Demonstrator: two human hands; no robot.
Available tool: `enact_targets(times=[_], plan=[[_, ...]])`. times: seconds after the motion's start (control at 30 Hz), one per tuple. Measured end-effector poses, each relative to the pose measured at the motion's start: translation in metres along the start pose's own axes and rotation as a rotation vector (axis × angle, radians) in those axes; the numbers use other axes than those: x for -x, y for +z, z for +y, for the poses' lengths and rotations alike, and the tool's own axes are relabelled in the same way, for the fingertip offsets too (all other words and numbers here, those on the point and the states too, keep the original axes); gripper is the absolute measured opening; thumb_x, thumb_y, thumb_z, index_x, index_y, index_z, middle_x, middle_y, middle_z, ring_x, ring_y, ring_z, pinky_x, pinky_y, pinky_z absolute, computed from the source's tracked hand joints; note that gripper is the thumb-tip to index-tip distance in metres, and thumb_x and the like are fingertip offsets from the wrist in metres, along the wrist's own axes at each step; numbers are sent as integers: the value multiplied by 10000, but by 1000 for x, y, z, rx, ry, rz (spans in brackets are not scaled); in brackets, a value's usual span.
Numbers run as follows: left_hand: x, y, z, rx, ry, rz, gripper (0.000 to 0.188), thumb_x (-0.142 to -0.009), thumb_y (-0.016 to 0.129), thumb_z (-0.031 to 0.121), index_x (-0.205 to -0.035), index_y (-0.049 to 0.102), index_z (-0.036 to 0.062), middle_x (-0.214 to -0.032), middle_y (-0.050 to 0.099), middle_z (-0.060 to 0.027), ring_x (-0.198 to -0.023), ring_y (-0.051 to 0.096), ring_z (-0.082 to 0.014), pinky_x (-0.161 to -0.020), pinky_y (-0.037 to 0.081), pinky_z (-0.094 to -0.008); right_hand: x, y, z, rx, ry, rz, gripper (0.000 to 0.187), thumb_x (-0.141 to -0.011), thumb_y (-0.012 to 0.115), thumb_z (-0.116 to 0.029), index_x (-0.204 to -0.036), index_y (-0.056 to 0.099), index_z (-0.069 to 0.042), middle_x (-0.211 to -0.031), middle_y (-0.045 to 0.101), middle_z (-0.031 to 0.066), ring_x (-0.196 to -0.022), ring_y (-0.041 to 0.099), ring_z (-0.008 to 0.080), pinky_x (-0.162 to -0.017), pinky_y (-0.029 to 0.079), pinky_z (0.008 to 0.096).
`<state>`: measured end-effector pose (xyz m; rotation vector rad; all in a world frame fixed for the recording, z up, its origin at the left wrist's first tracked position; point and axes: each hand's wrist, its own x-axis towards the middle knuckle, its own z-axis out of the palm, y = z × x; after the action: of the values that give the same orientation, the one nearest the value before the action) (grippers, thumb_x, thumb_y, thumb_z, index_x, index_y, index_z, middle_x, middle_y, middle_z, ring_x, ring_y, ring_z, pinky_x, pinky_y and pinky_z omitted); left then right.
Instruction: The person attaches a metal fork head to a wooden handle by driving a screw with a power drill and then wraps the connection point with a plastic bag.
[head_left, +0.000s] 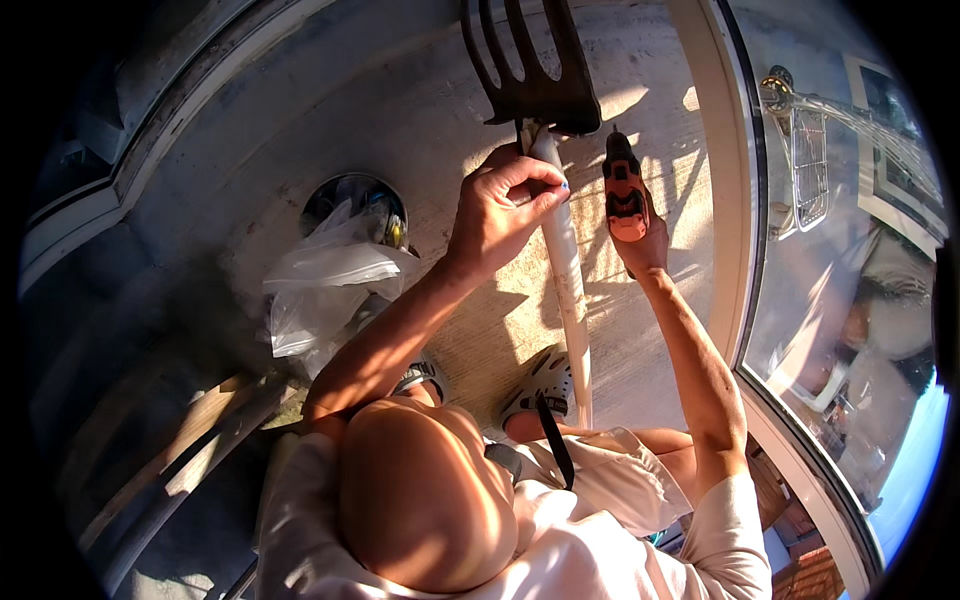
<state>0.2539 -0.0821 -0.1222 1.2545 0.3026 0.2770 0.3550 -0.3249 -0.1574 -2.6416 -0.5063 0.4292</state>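
Observation:
A dark fork head (535, 90) with several long tines is joined to a pale pole handle (566, 270) that runs down toward my feet. My left hand (508, 205) is closed in a pinch against the upper handle, just below the fork head. A tiny blue spot shows at its fingertips, too small to name. Gripped in my right hand (643, 240) is an orange and black power drill (627, 190), apart from the handle on its right. The drill's dark chuck points away from me, alongside the fork's base.
A round container (355, 195) with mixed small items stands to the left, and a clear plastic bag (330, 285) spills beside it. Glass in a pale frame (735, 200) curves along the right. My clogs (540, 385) rest on the sunlit concrete floor (470, 330). Wooden boards (200, 440) lie lower left.

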Motion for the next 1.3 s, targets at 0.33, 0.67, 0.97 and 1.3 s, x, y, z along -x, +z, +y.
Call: enact_targets(times=[0.33, 0.67, 0.97, 1.3], plan=[[-2, -2, -1, -76, 70, -19, 93, -821, 714, -32, -903, 671, -20, -920, 594, -48, -866, 623, -116, -834, 555, -252, 67, -215, -138, -331, 211, -304, 339, -771, 718, -19, -1082, 582, -23, -841, 629, 53, -677, 617, 130, -627, 532, 284], [0, -9, -3, -65, 79, -37, 130, -812, 728, -23, -935, 691, 1, -903, 627, -65, -873, 648, -135, -821, 568, -273, 60, -215, -185, 95, 12, -458, 377, -796, 737, -62, -1146, 600, -43, -986, 672, 39, -890, 652, 123, -809, 530, 275], [0, -9, 2, -85, 93, -33, 115, -815, 732, -14, -921, 696, 11, -890, 638, -60, -842, 656, -132, -786, 566, -265, 61, -220, -175, 188, -73, -585, 421, -795, 723, -42, -1187, 571, -39, -994, 668, 42, -894, 650, 124, -829, 525, 283], [0, -9, -2, -87, 85, -34, 107, -827, 720, -14, -930, 694, 1, -890, 638, -61, -851, 654, -129, -788, 566, -263, 56, -224, -175, 194, -63, -525, 507, -751, 767, -183, -1222, 589, -129, -1061, 676, 20, -924, 670, 152, -858, 539, 298]])
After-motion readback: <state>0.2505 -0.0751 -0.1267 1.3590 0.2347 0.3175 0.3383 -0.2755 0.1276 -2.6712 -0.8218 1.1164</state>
